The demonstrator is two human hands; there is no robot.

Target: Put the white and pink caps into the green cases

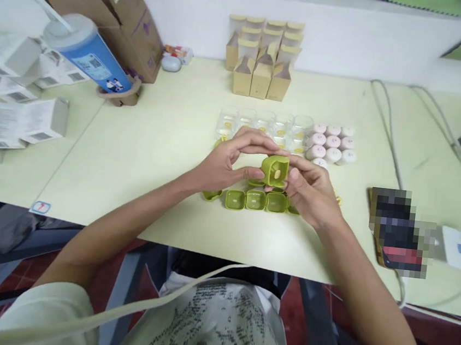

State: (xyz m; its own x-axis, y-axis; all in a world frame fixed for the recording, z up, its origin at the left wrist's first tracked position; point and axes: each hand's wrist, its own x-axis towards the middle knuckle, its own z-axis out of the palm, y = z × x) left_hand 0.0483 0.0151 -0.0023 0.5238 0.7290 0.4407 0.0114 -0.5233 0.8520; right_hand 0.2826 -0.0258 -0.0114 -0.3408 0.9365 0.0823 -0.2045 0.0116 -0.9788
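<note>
Where the green cup was held: above the bench, between the left grip and the right grip, its open side facing the wearer and a pale round spot showing inside.
Left grip: grasped the cup, thumb against its left wall, fingers arched over the top.
Right grip: also grasped the cup, thumb at its right edge, other fingers partly hidden.
Green row: more green cups lay side by side just below the hands, hollows up, some covered by the right grip.
Clear cups: transparent cups with yellow marks stood in rows behind the hands, partly covered by them.
Pots: small pink and white pots stood close together beside the clear cups.
Cartons: open cardboard cartons stood grouped near the wall.
Right side: a phone, blurred over, lay near a grey cable.
Left side: a blue tub leaned in a brown holder, beside white boxes.
</note>
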